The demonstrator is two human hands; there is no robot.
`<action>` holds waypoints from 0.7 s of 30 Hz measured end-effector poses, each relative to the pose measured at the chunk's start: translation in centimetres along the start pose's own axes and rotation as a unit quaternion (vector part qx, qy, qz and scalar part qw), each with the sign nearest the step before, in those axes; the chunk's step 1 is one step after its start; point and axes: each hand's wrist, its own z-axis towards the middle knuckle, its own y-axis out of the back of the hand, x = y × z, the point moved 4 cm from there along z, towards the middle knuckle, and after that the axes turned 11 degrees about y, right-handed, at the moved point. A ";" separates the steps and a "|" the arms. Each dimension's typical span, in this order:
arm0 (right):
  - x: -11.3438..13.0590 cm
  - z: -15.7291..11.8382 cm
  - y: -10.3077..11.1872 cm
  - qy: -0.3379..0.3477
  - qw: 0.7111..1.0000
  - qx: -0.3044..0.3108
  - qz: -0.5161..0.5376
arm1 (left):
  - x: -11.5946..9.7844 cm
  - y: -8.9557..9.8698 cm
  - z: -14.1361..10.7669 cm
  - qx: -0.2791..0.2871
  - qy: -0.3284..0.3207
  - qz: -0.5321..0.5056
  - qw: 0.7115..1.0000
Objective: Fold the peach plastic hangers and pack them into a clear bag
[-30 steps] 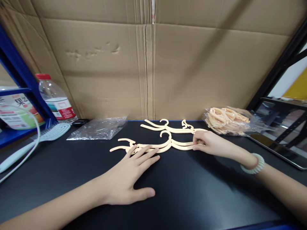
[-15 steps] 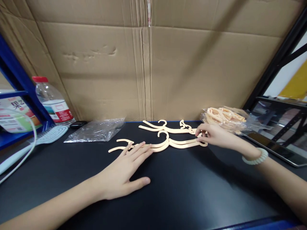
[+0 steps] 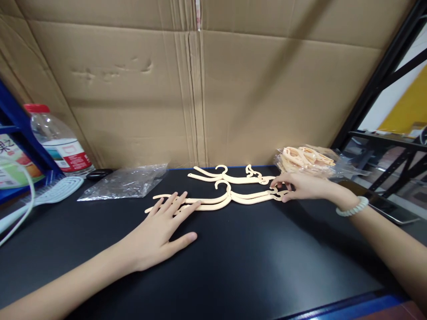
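A cream plastic folding clothes hanger (image 3: 248,198) lies stretched out on the black table, its hook pointing to the back. My left hand (image 3: 156,231) rests on its left arm with the fingers spread flat and the thumb apart. At the opposite tip, my right hand (image 3: 296,186) pinches the small end piece between thumb and fingers. Just behind lies a second cream hanger (image 3: 242,180), with a small hooked piece standing off its right arm. The right hand covers part of that second hanger's right end.
A clear bag of folded cream hangers (image 3: 308,160) stands at the back right, near a dark tablet-like slab (image 3: 396,215). To the left are a flat clear plastic bag (image 3: 125,182), a red-capped bottle (image 3: 63,146) and a pale blue hairbrush (image 3: 60,191). Cardboard (image 3: 133,89) walls the back.
My right hand has shifted outward to the tip of the near hanger's right end piece, which shows more now. My left hand stays flat on the left arm. The view has swung slightly right.
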 end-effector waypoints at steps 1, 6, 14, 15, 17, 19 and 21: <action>0.0 0.0 0.0 0.012 1.000 -0.006 0.000 | 0.0 -0.1 0.0 -0.004 0.002 -0.002 1.000; -0.3 0.0 -0.3 0.022 0.999 -0.012 0.026 | 0.3 -0.3 0.1 0.014 0.005 -0.007 1.000; -0.3 0.1 -0.2 0.011 1.000 0.000 0.008 | 0.4 -0.5 -0.1 0.023 0.024 0.000 0.999; -0.2 0.2 -0.2 0.005 1.000 0.002 0.003 | 0.4 -0.5 -0.1 0.027 0.022 0.005 0.999; -0.1 0.2 -0.1 0.002 1.000 0.002 -0.001 | 0.4 -0.3 0.0 0.018 0.013 0.009 1.000; 0.0 0.2 0.0 0.001 1.000 0.002 -0.003 | 0.1 0.0 0.1 0.006 -0.009 0.006 1.000; 0.0 0.1 0.0 0.002 1.000 0.002 -0.005 | -0.5 0.3 0.2 0.011 -0.043 -0.004 0.999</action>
